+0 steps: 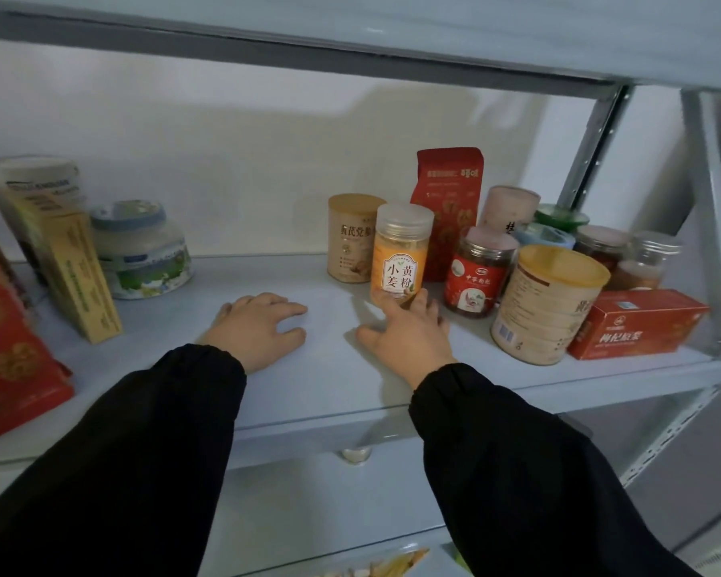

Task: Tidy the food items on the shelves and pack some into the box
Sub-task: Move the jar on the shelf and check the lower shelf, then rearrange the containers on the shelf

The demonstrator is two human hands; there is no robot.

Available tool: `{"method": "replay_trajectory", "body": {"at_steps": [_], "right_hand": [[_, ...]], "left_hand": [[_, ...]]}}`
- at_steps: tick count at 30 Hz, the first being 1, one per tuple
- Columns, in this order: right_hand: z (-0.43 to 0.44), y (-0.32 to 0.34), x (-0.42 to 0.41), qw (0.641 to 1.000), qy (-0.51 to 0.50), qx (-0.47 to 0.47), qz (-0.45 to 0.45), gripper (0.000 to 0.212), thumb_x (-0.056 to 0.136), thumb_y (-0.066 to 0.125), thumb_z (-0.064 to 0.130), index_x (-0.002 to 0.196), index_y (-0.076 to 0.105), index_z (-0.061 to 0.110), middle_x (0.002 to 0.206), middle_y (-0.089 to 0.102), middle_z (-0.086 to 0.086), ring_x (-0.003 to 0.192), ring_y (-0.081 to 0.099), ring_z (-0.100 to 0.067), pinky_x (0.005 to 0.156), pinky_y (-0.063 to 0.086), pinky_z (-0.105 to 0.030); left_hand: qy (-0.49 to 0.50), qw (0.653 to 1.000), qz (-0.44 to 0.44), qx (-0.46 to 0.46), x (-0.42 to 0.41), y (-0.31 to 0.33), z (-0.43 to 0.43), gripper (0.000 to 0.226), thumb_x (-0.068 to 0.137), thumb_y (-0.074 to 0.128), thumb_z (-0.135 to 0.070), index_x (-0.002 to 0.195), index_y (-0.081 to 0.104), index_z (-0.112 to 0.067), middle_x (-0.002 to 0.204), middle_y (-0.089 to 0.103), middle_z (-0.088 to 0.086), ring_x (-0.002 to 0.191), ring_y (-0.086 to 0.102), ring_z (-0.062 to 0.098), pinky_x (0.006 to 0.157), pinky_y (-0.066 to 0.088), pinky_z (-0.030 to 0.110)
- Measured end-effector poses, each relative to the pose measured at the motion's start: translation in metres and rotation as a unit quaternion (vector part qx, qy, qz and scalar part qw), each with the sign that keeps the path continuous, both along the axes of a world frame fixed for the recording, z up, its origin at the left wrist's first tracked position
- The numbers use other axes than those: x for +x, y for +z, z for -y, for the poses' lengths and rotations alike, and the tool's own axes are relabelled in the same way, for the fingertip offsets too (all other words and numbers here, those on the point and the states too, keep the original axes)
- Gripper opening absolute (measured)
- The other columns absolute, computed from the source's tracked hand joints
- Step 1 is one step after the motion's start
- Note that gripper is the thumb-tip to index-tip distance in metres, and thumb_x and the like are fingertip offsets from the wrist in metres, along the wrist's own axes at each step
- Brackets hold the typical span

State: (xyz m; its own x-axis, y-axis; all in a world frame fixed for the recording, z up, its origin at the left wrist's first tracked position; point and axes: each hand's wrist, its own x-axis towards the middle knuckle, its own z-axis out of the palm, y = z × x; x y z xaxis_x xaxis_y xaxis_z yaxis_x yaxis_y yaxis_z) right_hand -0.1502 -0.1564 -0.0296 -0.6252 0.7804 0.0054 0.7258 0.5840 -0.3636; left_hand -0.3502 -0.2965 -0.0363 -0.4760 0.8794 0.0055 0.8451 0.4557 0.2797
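A large red patterned box [9, 347] is cut off at the left edge; jars [600, 246] behind the tan cardboard canister [546, 306] are half hidden. The right hand [408, 333], fingers straight, seems to touch the base of the clear plastic jar of yellow powder [401, 254], which stands upright mid-shelf. The left hand [259, 329] lies flat on the pale grey metal shelf [329, 368], with a white wall [225, 160] behind.

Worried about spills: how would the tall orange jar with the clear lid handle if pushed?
The orange jar is tall and narrow, so it probably tips if pushed high. Round and smooth, it would likely roll once down.
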Motion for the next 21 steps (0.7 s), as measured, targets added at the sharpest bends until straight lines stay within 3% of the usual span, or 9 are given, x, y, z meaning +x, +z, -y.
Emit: {"method": "replay_trajectory", "body": {"at_steps": [5, 9, 13, 16, 21], "right_hand": [[-0.001, -0.002, 0.001, 1.000, -0.010, 0.004, -0.023, 0.080, 0.095, 0.053, 0.059, 0.164, 0.018, 0.035, 0.170, -0.003, -0.024, 0.157, 0.001, -0.045, 0.126, 0.009, -0.056], [0.000, -0.006, 0.001, 0.994, -0.007, 0.080, -0.068, 0.064, 0.093, 0.056, 0.052, 0.148, 0.043, 0.024, 0.149, 0.027, -0.014, 0.141, 0.027, -0.037, 0.115, 0.030, -0.050], [0.004, -0.004, 0.001, 0.985, 0.156, 0.033, -0.072, 0.055, 0.099, 0.051, 0.047, 0.149, 0.049, 0.023, 0.146, 0.038, -0.009, 0.137, 0.038, -0.031, 0.111, 0.039, -0.042], [0.005, 0.000, -0.010, 0.962, 0.271, 0.029, 0.019, 0.053, 0.100, 0.041, 0.056, 0.146, 0.047, 0.029, 0.150, 0.037, -0.012, 0.142, 0.033, -0.034, 0.112, 0.033, -0.044], [0.016, 0.007, -0.046, 0.921, 0.369, 0.032, 0.116, 0.067, 0.102, 0.028, 0.061, 0.164, 0.015, 0.040, 0.171, 0.012, -0.010, 0.157, 0.004, -0.039, 0.125, 0.008, -0.056]], "left_hand": [[0.013, 1.000, -0.006, 0.017, -0.001, -0.003, -0.001, 0.083, 0.072, 0.022, -0.078, 0.147, 0.047, -0.051, 0.158, 0.042, -0.011, 0.146, 0.036, 0.020, 0.124, 0.023, 0.047], [0.040, 0.999, -0.024, 0.006, 0.002, -0.002, -0.002, 0.086, 0.073, 0.020, -0.079, 0.150, 0.043, -0.050, 0.161, 0.040, -0.012, 0.148, 0.034, 0.021, 0.123, 0.025, 0.049], [0.117, 0.992, -0.032, -0.021, 0.012, 0.000, 0.008, 0.069, 0.094, 0.034, -0.073, 0.157, 0.033, -0.046, 0.169, 0.028, -0.008, 0.153, 0.027, 0.025, 0.125, 0.020, 0.051], [0.189, 0.981, -0.033, -0.039, 0.021, -0.001, 0.023, 0.065, 0.101, 0.036, -0.066, 0.161, 0.026, -0.043, 0.172, 0.021, -0.007, 0.156, 0.021, 0.025, 0.126, 0.015, 0.053], [0.275, 0.961, -0.012, -0.027, 0.044, 0.001, 0.055, 0.064, 0.103, 0.037, -0.060, 0.162, 0.028, -0.037, 0.171, 0.023, -0.003, 0.156, 0.020, 0.025, 0.127, 0.011, 0.054]]}}
